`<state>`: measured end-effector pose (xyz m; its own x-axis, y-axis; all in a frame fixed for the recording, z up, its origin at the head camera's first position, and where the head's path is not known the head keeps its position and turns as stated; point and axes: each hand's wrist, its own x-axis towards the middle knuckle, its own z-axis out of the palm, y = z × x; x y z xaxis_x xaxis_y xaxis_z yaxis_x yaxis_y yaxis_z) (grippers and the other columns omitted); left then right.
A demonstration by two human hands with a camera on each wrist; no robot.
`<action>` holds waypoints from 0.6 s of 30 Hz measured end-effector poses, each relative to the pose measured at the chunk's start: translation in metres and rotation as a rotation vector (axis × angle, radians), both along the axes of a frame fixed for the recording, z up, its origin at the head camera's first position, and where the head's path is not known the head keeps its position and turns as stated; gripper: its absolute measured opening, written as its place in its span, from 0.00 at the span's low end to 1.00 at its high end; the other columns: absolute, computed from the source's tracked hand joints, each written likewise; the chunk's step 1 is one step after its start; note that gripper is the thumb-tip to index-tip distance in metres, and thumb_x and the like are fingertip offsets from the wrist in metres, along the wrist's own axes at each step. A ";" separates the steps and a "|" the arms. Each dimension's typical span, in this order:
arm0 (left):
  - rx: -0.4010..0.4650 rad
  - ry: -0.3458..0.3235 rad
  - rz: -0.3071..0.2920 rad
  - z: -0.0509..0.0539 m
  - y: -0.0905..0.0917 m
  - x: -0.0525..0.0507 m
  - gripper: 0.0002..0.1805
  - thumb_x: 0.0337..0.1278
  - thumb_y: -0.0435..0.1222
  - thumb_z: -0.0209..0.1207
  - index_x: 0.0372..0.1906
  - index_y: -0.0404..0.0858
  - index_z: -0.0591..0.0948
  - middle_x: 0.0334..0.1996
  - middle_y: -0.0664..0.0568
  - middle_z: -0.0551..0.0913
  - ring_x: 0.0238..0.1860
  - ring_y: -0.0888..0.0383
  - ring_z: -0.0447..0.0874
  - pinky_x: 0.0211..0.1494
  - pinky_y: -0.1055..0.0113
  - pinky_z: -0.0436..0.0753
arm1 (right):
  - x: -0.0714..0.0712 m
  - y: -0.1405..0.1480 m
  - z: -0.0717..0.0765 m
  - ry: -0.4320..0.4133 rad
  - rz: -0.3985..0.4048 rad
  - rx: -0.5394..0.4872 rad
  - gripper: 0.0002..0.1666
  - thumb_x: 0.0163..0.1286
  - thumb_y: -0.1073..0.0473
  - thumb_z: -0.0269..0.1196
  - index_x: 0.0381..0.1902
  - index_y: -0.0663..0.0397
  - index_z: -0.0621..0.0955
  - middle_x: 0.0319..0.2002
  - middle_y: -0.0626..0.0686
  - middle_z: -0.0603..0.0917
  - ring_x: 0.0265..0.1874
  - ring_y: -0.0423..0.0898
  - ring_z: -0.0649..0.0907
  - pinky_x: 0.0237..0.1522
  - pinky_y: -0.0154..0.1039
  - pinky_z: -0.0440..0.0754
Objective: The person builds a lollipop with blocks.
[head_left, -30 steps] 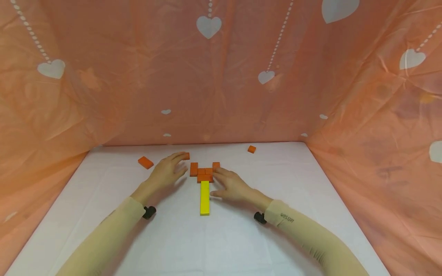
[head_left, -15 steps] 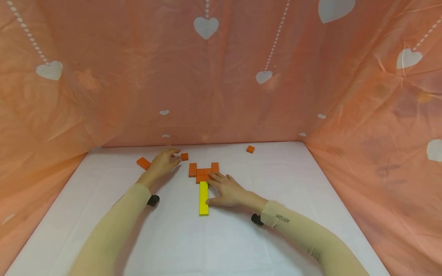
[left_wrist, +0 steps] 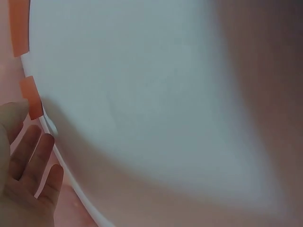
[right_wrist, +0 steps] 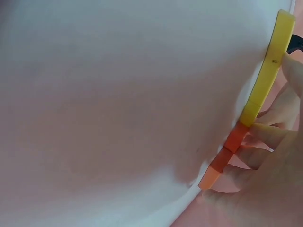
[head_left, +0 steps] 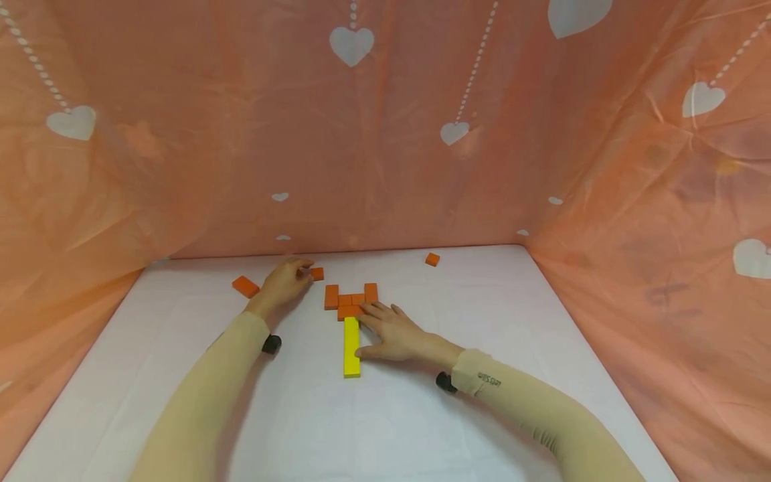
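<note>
At the back of the table, my left hand (head_left: 286, 282) has its thumb and index finger at the left end of a small orange block (head_left: 318, 274), pinching it. In the left wrist view the thumb overlaps this block (left_wrist: 32, 94). My right hand (head_left: 397, 333) lies with fingers spread along the right side of the figure, thumb against the long yellow strip (head_left: 352, 348) and fingertips on the lower orange blocks (head_left: 349, 312). Two upright orange blocks (head_left: 332, 296) (head_left: 371, 292) flank the top. The right wrist view shows the yellow strip (right_wrist: 270, 71) beside the fingers.
A loose orange block (head_left: 245, 286) lies left of my left forearm's hand end, and a small one (head_left: 432, 259) sits at the back right. White cloth covers the table (head_left: 482, 288); a pink curtain (head_left: 361, 167) with hearts stands behind and at both sides.
My left hand moved back and left from the small orange block, then closed in on its left end. My right hand shifted slightly nearer, its fingertips and thumb coming onto the figure.
</note>
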<state>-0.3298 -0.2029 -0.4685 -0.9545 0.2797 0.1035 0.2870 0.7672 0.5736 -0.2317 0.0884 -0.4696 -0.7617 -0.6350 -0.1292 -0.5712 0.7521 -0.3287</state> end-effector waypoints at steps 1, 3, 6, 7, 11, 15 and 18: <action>-0.005 0.001 0.000 0.000 0.000 0.000 0.24 0.74 0.32 0.58 0.69 0.29 0.75 0.64 0.32 0.77 0.59 0.37 0.80 0.67 0.41 0.77 | 0.000 0.000 0.000 0.001 0.000 0.003 0.48 0.72 0.32 0.62 0.81 0.48 0.65 0.83 0.53 0.58 0.82 0.55 0.55 0.80 0.62 0.51; -0.009 0.000 -0.001 0.000 0.001 -0.001 0.23 0.73 0.32 0.59 0.69 0.29 0.76 0.63 0.32 0.77 0.60 0.37 0.79 0.67 0.41 0.77 | 0.000 -0.001 0.000 0.001 0.002 0.005 0.48 0.72 0.32 0.63 0.81 0.48 0.65 0.83 0.53 0.58 0.82 0.56 0.55 0.80 0.63 0.52; -0.013 0.000 -0.006 0.001 0.002 -0.002 0.23 0.72 0.31 0.59 0.68 0.30 0.77 0.63 0.33 0.79 0.60 0.37 0.79 0.67 0.41 0.77 | -0.001 -0.001 0.000 0.000 0.000 0.009 0.49 0.72 0.32 0.63 0.81 0.48 0.65 0.83 0.53 0.57 0.82 0.55 0.55 0.80 0.63 0.51; -0.016 0.002 -0.008 0.001 0.002 -0.002 0.22 0.72 0.31 0.59 0.67 0.31 0.78 0.62 0.33 0.79 0.60 0.37 0.79 0.67 0.41 0.77 | -0.001 -0.001 0.000 -0.004 0.000 0.009 0.49 0.72 0.32 0.63 0.81 0.48 0.65 0.83 0.53 0.57 0.82 0.55 0.55 0.80 0.63 0.51; -0.026 0.013 -0.013 0.001 0.003 -0.001 0.19 0.71 0.30 0.59 0.64 0.32 0.80 0.59 0.34 0.81 0.59 0.38 0.80 0.66 0.42 0.79 | -0.001 -0.002 0.000 -0.013 0.000 0.013 0.49 0.72 0.32 0.63 0.81 0.48 0.64 0.83 0.52 0.56 0.82 0.55 0.54 0.80 0.63 0.51; -0.012 0.032 -0.025 0.000 0.005 -0.002 0.17 0.71 0.29 0.59 0.61 0.30 0.82 0.57 0.34 0.83 0.57 0.38 0.81 0.64 0.43 0.80 | -0.001 -0.002 0.000 -0.009 0.000 0.014 0.49 0.72 0.32 0.63 0.81 0.48 0.65 0.83 0.52 0.57 0.82 0.55 0.54 0.80 0.63 0.51; 0.015 0.055 -0.035 -0.001 0.006 -0.003 0.15 0.71 0.27 0.59 0.58 0.27 0.83 0.56 0.33 0.83 0.56 0.37 0.81 0.63 0.44 0.81 | -0.001 -0.001 -0.001 -0.006 -0.001 0.013 0.49 0.72 0.32 0.63 0.81 0.48 0.64 0.83 0.53 0.57 0.82 0.55 0.55 0.80 0.63 0.51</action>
